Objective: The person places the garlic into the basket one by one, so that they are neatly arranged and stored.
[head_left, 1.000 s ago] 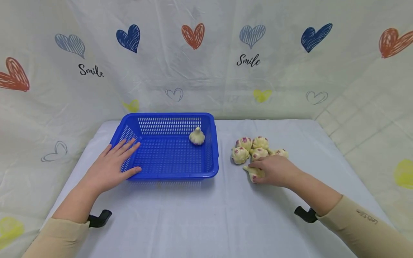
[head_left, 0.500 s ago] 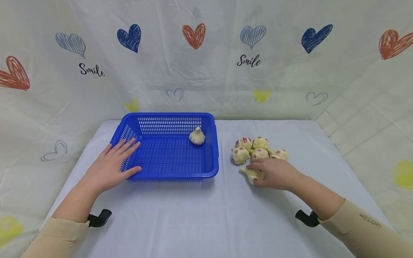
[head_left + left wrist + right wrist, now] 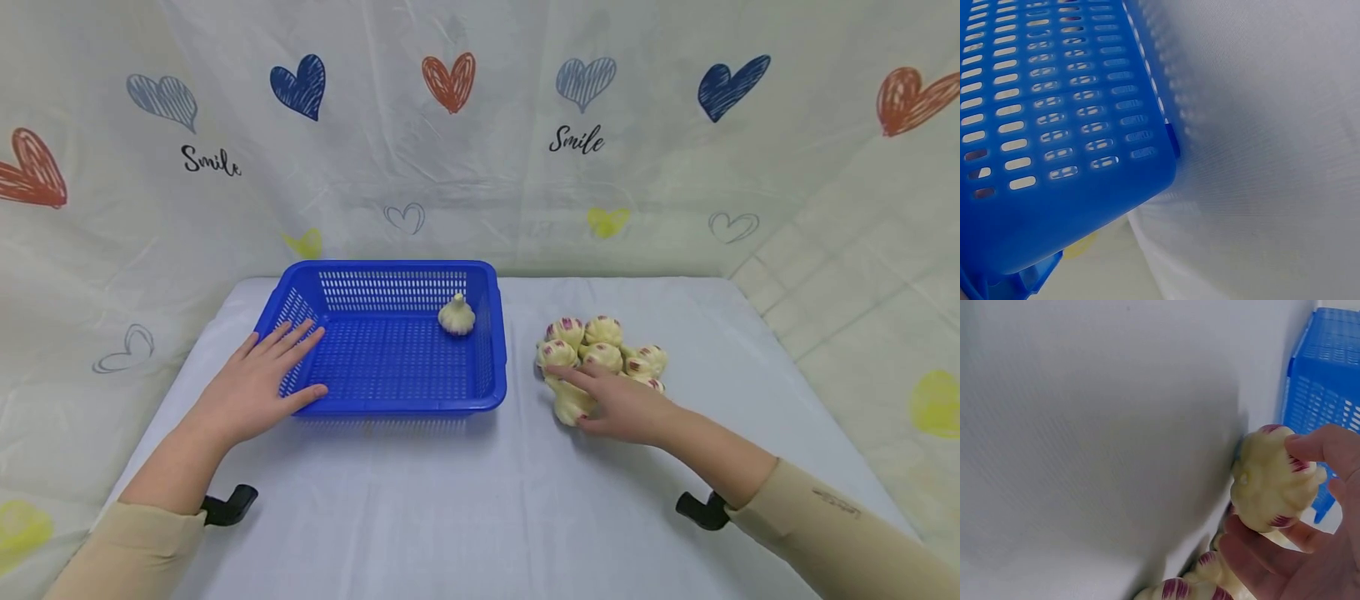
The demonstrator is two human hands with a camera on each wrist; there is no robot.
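My right hand (image 3: pixel 626 408) pinches a garlic bulb (image 3: pixel 572 403) with a long stem, at the near side of a cluster of bulbs. In the right wrist view, the thumb presses one side of this cream and purple garlic bulb (image 3: pixel 1269 478) while fingers hold the other. Several more garlic bulbs (image 3: pixel 602 331) lie close behind and beside that hand. My left hand (image 3: pixel 251 390) rests with spread, straight fingers over the left side of a blue plastic basket (image 3: pixel 397 407). One garlic bulb (image 3: pixel 456 317) sits upright in the basket's back right part.
A white cloth (image 3: pixel 450 508) covers the table. Behind it hangs a pale curtain (image 3: pixel 510 167) printed with hearts and "Smile". The slotted basket wall (image 3: pixel 1066 181) fills much of the left wrist view. A gap of bare cloth separates the basket from the cluster.
My right hand has shifted left with the garlic bulb. Another bulb, formerly behind the hand, now shows to its right. My left hand and the basket stay put.
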